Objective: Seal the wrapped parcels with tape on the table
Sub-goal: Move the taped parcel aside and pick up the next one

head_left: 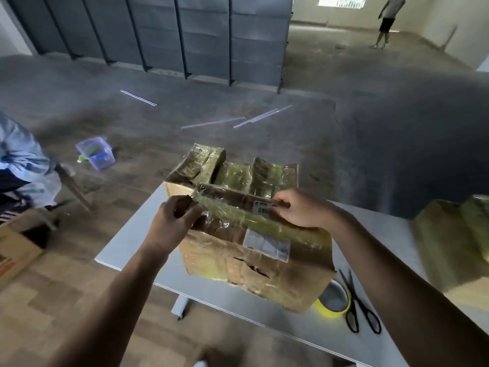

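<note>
You seem to be closing the parcel (pixel 251 263) on the surface (pixel 127 247): your left hand (pixel 172 221) grips the flap (pixel 238 215), your right hand (pixel 299 207) pinches it. Next, probably fold it flat, then take the tape (pixel 329 311).

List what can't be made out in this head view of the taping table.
Head view:
- Yellow tape roll: half hidden behind the brown film-wrapped cardboard box.
- White label on the box: print blurred, too small.
- Small barcode sticker: partly covered by the right hand.
- Greenish wrapped parcel: cut off by right edge.
</note>
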Motion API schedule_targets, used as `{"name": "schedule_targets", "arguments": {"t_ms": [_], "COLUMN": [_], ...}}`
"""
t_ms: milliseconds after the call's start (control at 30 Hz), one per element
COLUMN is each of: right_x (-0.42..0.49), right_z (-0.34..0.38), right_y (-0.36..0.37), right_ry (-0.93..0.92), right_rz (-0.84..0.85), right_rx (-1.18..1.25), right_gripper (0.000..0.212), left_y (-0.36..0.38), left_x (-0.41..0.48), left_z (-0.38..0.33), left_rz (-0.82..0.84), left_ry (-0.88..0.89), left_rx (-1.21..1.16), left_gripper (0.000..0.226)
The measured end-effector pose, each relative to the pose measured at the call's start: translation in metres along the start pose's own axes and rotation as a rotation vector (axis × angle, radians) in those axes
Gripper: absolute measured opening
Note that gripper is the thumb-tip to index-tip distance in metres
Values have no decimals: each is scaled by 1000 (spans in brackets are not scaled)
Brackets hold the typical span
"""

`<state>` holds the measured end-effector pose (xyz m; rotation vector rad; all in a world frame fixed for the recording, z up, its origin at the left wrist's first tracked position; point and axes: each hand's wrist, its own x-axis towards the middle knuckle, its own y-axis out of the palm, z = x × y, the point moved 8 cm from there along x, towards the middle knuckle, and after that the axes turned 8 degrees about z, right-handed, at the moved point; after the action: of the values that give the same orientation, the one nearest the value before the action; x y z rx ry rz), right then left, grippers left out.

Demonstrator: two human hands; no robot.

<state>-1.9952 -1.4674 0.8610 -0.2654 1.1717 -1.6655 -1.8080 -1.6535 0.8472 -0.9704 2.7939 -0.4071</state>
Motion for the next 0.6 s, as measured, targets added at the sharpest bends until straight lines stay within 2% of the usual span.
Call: {"name": "schedule_targets", "arguments": {"t_ms": [167,267,400,433,500,533,600], "right_x": [29,41,49,50,51,51,50], "right_z": [2,-7,-19,-21,-23,-23,-20], "right_y": [36,51,53,54,54,53,52], "right_ry": [79,143,198,198,168,140,53], "right_rz": [35,17,-40,-52,-102,-143,-221], "right_rx": [-71,-103,-78,-88,-126,-132,-98], "right_gripper": [20,22,18,19,24,29,41], "left_y": [2,8,20,21,28,38,65], "left_x": [19,34,46,46,44,40,28], "left_z": [47,71,64,54,26,14,0], "left_rz": [191,267,307,288,223,247,409], "left_ry": [15,31,94,139,380,493,604], "left_rx": [178,238,404,525,797,834,819], "left_gripper": [69,73,67,69,65,59,55]}}
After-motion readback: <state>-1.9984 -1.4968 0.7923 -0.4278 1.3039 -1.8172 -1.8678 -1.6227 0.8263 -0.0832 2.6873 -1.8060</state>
